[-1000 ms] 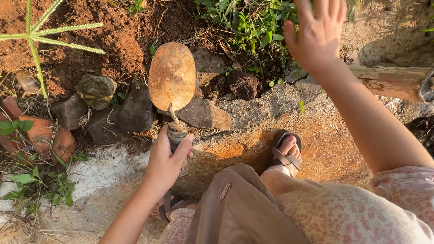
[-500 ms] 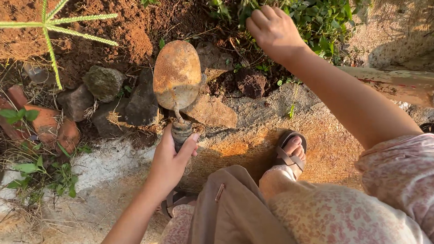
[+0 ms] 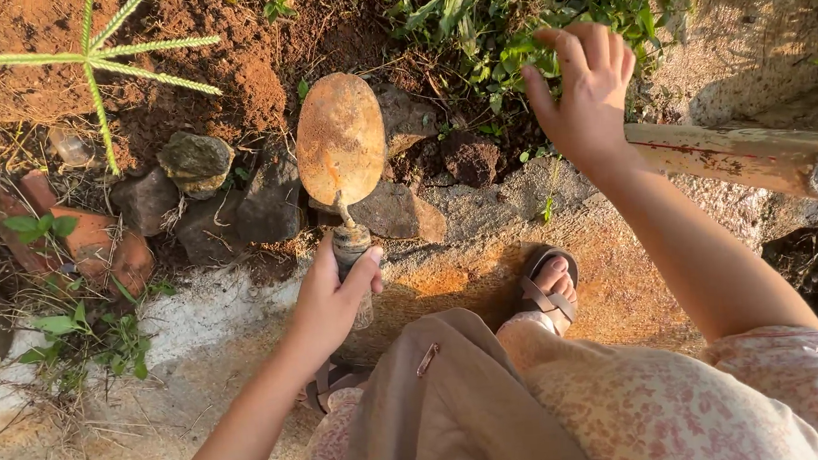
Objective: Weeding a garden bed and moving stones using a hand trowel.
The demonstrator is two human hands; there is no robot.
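Since half a second ago, right hand has opened from a loose fist into spread, slightly curled fingers, lifted over the weeds and holding nothing; left hand and trowel have kept their place. Left to right: brick pieces lie among small leaves; grey stones edge the red soil. Left hand grips the trowel's handle, fingers wrapped round it, thumb along the side. Trowel stands blade up, its rusty, soil-caked oval blade against the stones and soil, handle over the concrete kerb. Below, a sandalled foot rests on the kerb beside brown cloth. At far right, a pale pipe with reddish streaks lies level behind the right forearm. No packages, labels or signs appear.
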